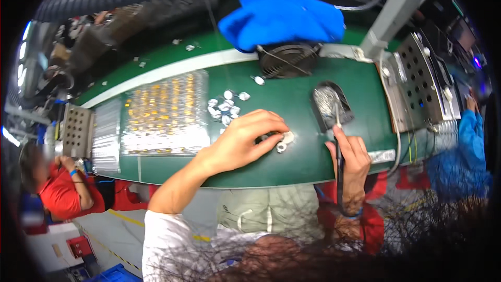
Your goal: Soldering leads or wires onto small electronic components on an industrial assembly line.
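Note:
My left hand (237, 138) rests over the green bench, its thumb and index fingertips closed on a small white round part (284, 141). My right hand (352, 159) is wrapped around a soldering iron (338, 123) with a dark cord running down past the wrist. The iron's tip points into a black tray (348, 110) with shiny silvery wire-like filling. Left of the tray, beyond my left hand, lies a loose pile of small white parts (224, 109). One more white part (258, 80) sits apart, near the fan.
Clear plastic trays with rows of yellowish pieces (167, 112) cover the bench's left. A black fan (289, 61) with a blue cloth (284, 15) over it stands at the back. A perforated metal box (417, 86) is at right. Other people sit at both sides.

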The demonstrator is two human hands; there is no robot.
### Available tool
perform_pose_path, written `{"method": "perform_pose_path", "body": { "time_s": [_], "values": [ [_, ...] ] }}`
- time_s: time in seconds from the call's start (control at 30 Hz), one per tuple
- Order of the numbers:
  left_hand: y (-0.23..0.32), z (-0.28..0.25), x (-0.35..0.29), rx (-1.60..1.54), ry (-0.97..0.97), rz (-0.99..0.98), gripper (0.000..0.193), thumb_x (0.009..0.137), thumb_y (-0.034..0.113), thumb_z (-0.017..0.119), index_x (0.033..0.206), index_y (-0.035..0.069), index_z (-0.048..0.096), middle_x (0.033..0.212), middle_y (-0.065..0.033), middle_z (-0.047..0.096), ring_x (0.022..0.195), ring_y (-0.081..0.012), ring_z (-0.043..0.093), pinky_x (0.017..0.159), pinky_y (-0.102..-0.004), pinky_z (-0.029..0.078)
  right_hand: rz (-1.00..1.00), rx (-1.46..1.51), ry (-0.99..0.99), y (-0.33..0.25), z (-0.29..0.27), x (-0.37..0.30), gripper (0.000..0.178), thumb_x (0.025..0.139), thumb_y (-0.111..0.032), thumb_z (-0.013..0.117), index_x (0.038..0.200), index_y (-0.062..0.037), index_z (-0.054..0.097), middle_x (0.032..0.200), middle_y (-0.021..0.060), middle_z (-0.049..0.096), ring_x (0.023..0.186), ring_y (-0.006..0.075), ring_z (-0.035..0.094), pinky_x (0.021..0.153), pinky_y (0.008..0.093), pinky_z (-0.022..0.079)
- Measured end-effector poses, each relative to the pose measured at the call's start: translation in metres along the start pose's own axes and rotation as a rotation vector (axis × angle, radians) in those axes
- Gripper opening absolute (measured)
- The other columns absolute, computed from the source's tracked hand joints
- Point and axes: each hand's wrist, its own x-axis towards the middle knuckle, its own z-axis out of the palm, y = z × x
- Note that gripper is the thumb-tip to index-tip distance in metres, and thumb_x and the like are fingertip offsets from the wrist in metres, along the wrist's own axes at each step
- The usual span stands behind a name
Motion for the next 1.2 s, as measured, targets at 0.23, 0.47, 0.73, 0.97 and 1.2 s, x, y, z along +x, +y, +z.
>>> {"method": "perform_pose_path", "body": {
  "time_s": [0.23,0.47,0.73,0.97,1.2],
  "values": [
    [-0.045,-0.116,-0.015,0.217,0.246,-0.347,0.019,0.092,0.002,0.075,0.110,-0.001,0.072,0.103,-0.0078,0.074,0.098,-0.0156,0.072,0.088,-0.0301,0.059,-0.040,0.367,0.144,-0.020,0.013,-0.017,0.046,0.087,0.006,0.075,0.132,0.0047,0.062,0.087,0.0154,0.075,0.071,0.0298,0.070,0.065,0.0379,0.056],
    [-0.170,-0.179,0.035,0.119,0.410,-0.408,0.030,0.093,0.007,0.075,0.121,-0.004,0.071,0.110,-0.0112,0.077,0.104,-0.0199,0.074,0.093,-0.0316,0.058,-0.151,0.398,0.156,-0.029,0.042,-0.018,0.047,0.087,0.009,0.073,0.132,0.0045,0.061,0.087,0.0146,0.076,0.069,0.0294,0.071,0.063,0.0370,0.056],
    [-0.195,-0.179,0.028,0.781,0.212,-0.475,0.019,0.082,0.004,0.075,0.100,0.003,0.078,0.095,-0.0197,0.076,0.091,-0.0330,0.075,0.084,-0.0412,0.059,-0.149,0.422,0.202,-0.029,0.048,-0.018,0.049,0.086,0.010,0.073,0.134,0.0040,0.061,0.085,0.0146,0.075,0.068,0.0310,0.072,0.064,0.0371,0.057],
    [-0.055,-0.107,0.010,0.253,0.448,-0.254,0.012,0.087,-0.004,0.077,0.098,-0.002,0.072,0.100,-0.0087,0.074,0.092,-0.0147,0.072,0.085,-0.0275,0.059,-0.082,0.363,0.095,-0.025,0.034,-0.027,0.029,0.094,0.007,0.061,0.121,-0.0016,0.067,0.085,0.0099,0.077,0.059,0.0204,0.065,0.059,0.0327,0.053],
    [0.016,0.001,-0.004,0.241,0.178,0.030,0.024,0.075,-0.011,0.081,0.094,0.002,0.072,0.101,-0.0101,0.073,0.089,-0.0252,0.073,0.078,-0.0334,0.060,-0.062,0.435,0.177,-0.042,0.041,-0.012,0.033,0.083,0.013,0.068,0.113,-0.0001,0.066,0.110,0.0170,0.077,0.083,0.0322,0.070,0.072,0.0385,0.056]
  ]
}}
